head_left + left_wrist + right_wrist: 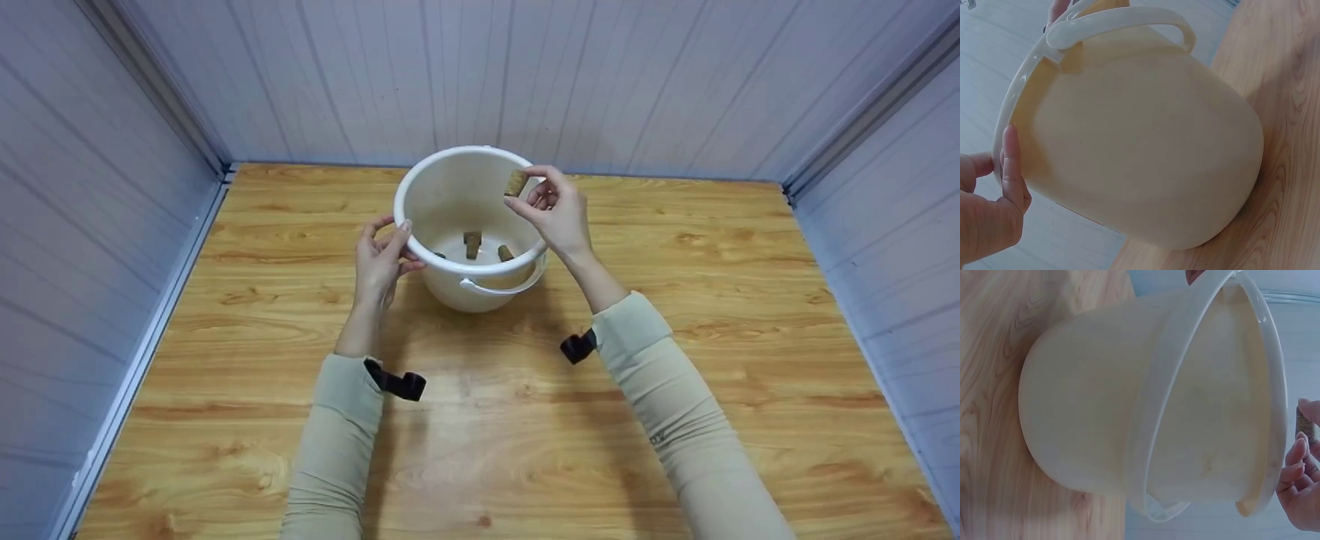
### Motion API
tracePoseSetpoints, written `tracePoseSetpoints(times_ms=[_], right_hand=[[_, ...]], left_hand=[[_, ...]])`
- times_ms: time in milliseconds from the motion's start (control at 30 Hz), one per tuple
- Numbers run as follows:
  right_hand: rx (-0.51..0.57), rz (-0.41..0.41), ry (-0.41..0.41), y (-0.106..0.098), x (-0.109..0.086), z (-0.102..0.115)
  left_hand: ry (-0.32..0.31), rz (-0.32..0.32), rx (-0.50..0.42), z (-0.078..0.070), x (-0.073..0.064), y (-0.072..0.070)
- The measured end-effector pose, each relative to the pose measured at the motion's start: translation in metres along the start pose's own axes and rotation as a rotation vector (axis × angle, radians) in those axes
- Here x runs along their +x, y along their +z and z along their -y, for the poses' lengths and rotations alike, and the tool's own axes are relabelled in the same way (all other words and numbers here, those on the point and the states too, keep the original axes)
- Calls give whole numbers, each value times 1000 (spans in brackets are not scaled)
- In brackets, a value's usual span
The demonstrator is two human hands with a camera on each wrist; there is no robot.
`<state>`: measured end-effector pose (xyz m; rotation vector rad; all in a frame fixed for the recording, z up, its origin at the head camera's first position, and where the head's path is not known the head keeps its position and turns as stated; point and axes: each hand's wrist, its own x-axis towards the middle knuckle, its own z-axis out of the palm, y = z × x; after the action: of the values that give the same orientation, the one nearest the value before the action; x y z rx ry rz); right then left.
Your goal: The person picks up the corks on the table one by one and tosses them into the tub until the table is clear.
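Note:
A white plastic bucket [480,296] stands upright on the wood-grain surface. My left hand [381,259] grips its rim at the left, thumb over the edge and fingers against the outer wall, as the left wrist view also shows. Over the right side of the opening, my right hand [559,214] pinches a brown cork [516,183] between thumb and fingertips. Inside on the bottom lie several brown pieces, among them a cork [505,253] and a blocky brown piece [472,244]; the front rim partly hides them.
The bucket's white handle [510,289] hangs down at its front. Pale panel walls [480,82] enclose the wood-grain surface [712,315] at the back and both sides. A black wrist camera [405,385] sits at the left cuff, another black camera [577,348] at the right.

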<state>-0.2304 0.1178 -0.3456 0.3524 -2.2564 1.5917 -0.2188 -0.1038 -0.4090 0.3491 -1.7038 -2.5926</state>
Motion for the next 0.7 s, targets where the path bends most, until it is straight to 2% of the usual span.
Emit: tracePoseSetpoints(times_ms=[200,433,700], right_hand=[[6,24,-16,7,1,3],[-7,42,-15,18,10,-35],[-15,71,10,24,11,-35]], left_hand=[[46,29,-32,1,-1,0],[23,15,-3,0,-1,1],[33,16,-4,1,-1,1]])
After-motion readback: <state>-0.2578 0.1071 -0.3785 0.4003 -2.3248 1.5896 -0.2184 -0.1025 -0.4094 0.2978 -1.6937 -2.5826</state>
